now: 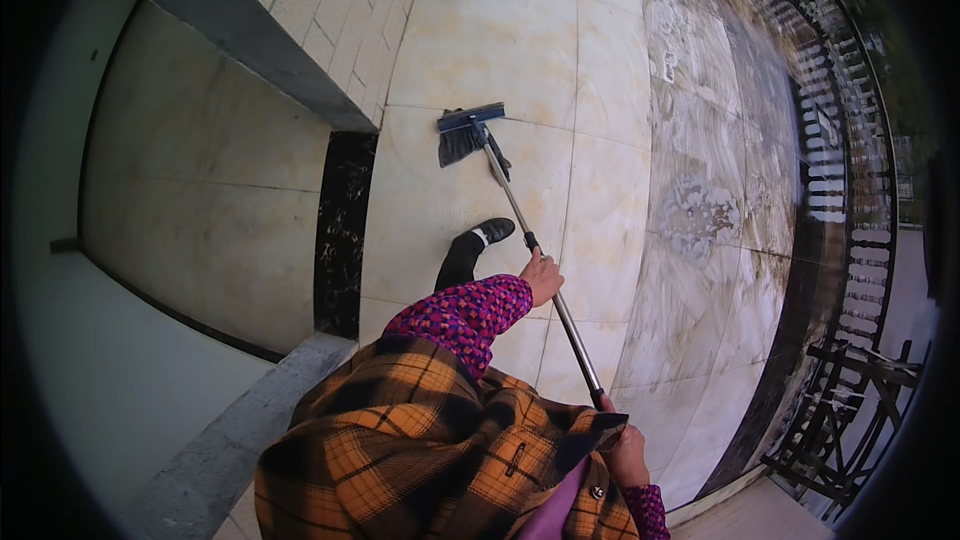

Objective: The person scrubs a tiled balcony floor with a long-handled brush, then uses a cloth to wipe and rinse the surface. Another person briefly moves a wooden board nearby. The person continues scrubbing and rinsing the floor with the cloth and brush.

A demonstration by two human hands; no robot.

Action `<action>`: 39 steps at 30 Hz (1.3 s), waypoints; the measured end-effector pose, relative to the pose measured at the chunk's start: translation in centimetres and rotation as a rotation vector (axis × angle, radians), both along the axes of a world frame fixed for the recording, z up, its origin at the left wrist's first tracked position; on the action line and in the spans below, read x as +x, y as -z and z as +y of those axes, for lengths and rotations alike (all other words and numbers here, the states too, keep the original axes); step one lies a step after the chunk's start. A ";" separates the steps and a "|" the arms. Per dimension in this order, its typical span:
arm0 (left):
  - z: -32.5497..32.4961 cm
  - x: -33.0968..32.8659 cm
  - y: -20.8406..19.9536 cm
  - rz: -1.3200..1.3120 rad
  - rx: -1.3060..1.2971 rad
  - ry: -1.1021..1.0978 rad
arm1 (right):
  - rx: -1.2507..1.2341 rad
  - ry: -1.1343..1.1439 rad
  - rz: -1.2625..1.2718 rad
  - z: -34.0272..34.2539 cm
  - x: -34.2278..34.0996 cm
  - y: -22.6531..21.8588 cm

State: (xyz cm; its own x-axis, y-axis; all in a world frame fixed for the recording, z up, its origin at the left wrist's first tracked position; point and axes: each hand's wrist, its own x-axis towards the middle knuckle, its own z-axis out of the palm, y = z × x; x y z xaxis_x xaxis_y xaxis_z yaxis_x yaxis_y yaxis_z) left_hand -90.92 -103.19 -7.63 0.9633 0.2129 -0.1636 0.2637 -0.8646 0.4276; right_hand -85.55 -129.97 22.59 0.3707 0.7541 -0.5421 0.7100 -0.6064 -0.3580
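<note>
A long-handled mop (530, 215) slants across the pale floor tiles, held in both my hands. Its head, a blue bar (472, 117) with dark grey cloth (460, 146) hanging from it, lies on the tiles ahead of me. My left hand (541, 277) is wrapped round the metal pole just below its black joint. Farther down, my right hand (627, 452) grips the pole's lower end, partly covered by the corner of my orange and black checked jacket. My black shoe (492, 231) shows just left of the pole.
On the right, wet, dirt-streaked tiles (690, 130) carry a patch of foam (700, 212). Beyond them run a dark border and a white balustrade (828, 160). A dark wooden frame (840, 420) stands lower right. To the left are a black doorway threshold (347, 230) and a tiled wall (345, 10).
</note>
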 end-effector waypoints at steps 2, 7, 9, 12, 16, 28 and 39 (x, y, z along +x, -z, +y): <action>5.4 1.2 1.2 0.057 0.057 -0.121 | -0.001 0.005 0.038 5.5 2.2 2.5; 14.7 0.9 1.2 0.210 0.089 -0.237 | 0.054 -0.104 0.089 14.9 5.0 5.0; 14.2 -0.4 0.2 0.170 0.019 -0.253 | -0.044 -0.133 0.097 15.4 5.9 3.6; 10.6 -2.3 -1.7 0.114 -0.064 -0.317 | -0.113 -0.196 0.123 14.5 7.5 0.4; 5.8 -3.6 -4.0 0.045 -0.159 -0.367 | -0.105 -0.267 0.093 12.1 8.2 -3.5; -13.5 0.6 -8.6 -0.148 -0.297 -0.369 | -0.167 -0.214 -0.397 -2.1 7.0 -14.4; -34.2 6.8 -14.9 -0.044 -0.610 0.200 | -0.396 0.257 -0.469 -17.2 1.2 -24.0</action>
State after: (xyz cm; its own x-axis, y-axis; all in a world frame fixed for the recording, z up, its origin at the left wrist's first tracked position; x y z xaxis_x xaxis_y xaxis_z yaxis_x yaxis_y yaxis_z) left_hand -84.12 -137.36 7.29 0.9833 -0.0901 -0.1579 0.0937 -0.4931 0.8649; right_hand -84.31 -147.15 46.59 0.7765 0.3870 -0.4973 0.5513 -0.7995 0.2385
